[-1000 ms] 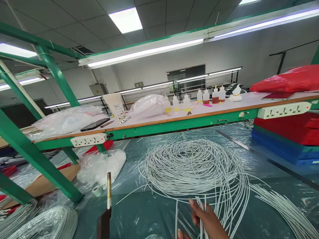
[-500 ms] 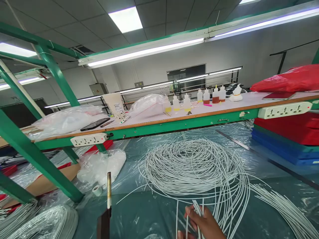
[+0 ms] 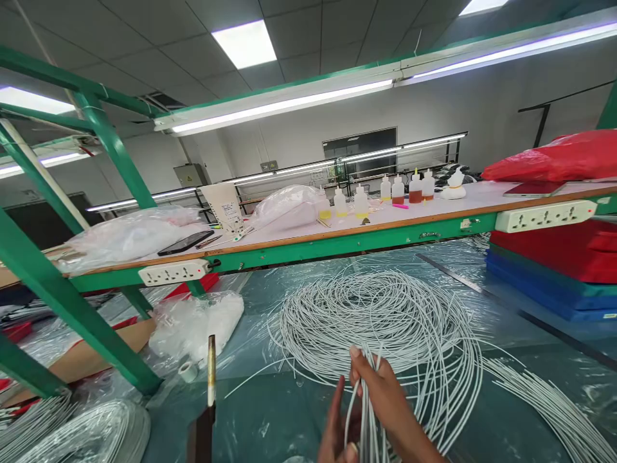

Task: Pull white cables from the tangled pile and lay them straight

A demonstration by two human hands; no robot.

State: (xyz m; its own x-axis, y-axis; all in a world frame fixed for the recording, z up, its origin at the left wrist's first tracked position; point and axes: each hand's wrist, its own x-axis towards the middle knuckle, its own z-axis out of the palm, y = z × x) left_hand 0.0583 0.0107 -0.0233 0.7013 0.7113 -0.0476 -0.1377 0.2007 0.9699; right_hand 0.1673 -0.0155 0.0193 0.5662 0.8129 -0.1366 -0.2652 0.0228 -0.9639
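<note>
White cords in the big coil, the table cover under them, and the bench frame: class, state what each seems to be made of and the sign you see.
White cords: probably plastic-sheathed cable or tubing; smooth, uniform, holding loose springy loops. Table cover: clear plastic film over a green surface; it wrinkles and glints. Bench frame: likely painted metal; straight rigid bars with an even green gloss.

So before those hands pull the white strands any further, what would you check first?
1. Right hand closed on the white strands: ok.
2. Left hand steadying them from below: ok, thumb and fingers touch.
3. Strands free of the big coil: cannot tell, loops overlap.
4. Upright rod apart from the hands: ok.
5. Plastic sheet flat beneath the hands: ok.
</note>
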